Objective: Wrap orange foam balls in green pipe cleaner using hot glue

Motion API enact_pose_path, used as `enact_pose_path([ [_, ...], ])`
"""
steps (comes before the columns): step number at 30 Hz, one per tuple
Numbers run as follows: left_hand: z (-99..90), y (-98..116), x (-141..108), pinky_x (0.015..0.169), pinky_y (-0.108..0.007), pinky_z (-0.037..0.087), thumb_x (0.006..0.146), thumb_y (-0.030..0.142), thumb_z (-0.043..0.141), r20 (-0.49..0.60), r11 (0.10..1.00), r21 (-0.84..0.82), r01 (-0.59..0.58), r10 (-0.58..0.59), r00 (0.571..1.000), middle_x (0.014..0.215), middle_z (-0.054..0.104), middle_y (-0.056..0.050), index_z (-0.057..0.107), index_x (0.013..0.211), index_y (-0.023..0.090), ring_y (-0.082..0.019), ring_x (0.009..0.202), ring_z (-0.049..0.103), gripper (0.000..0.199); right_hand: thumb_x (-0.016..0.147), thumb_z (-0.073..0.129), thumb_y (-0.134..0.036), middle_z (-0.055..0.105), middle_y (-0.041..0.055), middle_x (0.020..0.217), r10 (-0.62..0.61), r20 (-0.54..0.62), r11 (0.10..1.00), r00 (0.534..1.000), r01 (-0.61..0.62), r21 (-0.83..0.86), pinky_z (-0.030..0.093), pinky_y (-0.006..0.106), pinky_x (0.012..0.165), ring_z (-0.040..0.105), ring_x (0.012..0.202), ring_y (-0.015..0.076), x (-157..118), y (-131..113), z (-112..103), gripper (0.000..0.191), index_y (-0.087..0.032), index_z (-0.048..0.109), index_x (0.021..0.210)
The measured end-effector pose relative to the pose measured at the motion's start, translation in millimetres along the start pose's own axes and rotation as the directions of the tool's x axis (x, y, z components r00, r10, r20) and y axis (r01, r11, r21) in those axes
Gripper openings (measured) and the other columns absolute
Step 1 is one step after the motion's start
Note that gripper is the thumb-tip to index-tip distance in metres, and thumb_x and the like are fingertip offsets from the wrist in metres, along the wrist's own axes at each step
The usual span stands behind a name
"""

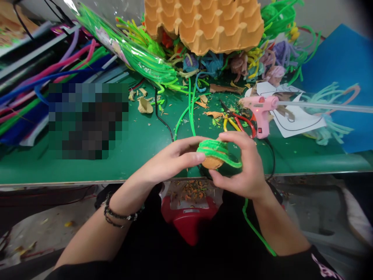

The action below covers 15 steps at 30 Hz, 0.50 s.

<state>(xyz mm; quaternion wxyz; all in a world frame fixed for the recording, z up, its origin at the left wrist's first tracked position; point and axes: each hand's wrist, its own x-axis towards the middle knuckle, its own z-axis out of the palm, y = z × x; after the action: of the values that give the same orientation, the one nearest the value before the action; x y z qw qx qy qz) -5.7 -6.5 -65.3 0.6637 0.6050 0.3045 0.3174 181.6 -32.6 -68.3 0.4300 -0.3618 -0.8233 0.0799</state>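
Between my two hands, just above the table's front edge, is a small brown cardboard cup (212, 162) with bright green pipe cleaner (214, 146) wound around its upper part. My left hand (177, 157) grips it from the left, thumb on the front side. My right hand (243, 167) holds its right side with thumb and fingers. One strand of the pipe cleaner passes into the right palm, and a long green length (256, 229) hangs below that hand over the dark clothing. Fingers partly hide the cup's back.
A pink glue gun (262, 112) with a clear stick lies right of red-and-yellow-handled pliers (240, 122). Cardboard scraps and green strands litter the green table (142, 155). Behind are an egg tray (204, 27) and bagged green pipe cleaners (140, 64). Blue sheet (344, 66) lies right.
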Motion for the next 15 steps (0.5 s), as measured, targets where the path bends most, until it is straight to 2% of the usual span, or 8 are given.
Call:
enact_pose_path([
  [6, -1.8, 8.1, -2.5, 0.084, -0.035, 0.054, 0.069, 0.032, 0.055, 0.029, 0.992, 0.12, 0.04, -0.044, 0.999, 0.099, 0.073, -0.003, 0.069, 0.097, 0.02, -0.025, 0.099, 0.066, 0.033, 0.067, 0.064, -0.022, 0.062, 0.0027, 0.109, -0.043, 0.062, 0.997, 0.997, 0.039, 0.065, 0.04, 0.046, 0.103, 0.059, 0.104, 0.0203, -1.0, 2.3, 0.9, 0.056, -0.024, 0.044, 0.12],
  [15, -6.7, 10.7, -8.1, 0.08, -0.03, 0.055, 0.069, 0.029, 0.051, 0.067, 0.946, 0.323, -0.001, -0.022, 0.998, 0.107, 0.071, -0.001, 0.065, 0.104, 0.022, -0.023, 0.097, 0.066, 0.038, 0.068, 0.06, -0.019, 0.063, 0.003, 0.109, -0.059, 0.108, 0.995, 0.992, 0.05, 0.092, 0.039, 0.05, 0.102, 0.061, 0.101, 0.0204, -0.8, 0.5, 1.3, 0.055, -0.027, 0.043, 0.12],
])
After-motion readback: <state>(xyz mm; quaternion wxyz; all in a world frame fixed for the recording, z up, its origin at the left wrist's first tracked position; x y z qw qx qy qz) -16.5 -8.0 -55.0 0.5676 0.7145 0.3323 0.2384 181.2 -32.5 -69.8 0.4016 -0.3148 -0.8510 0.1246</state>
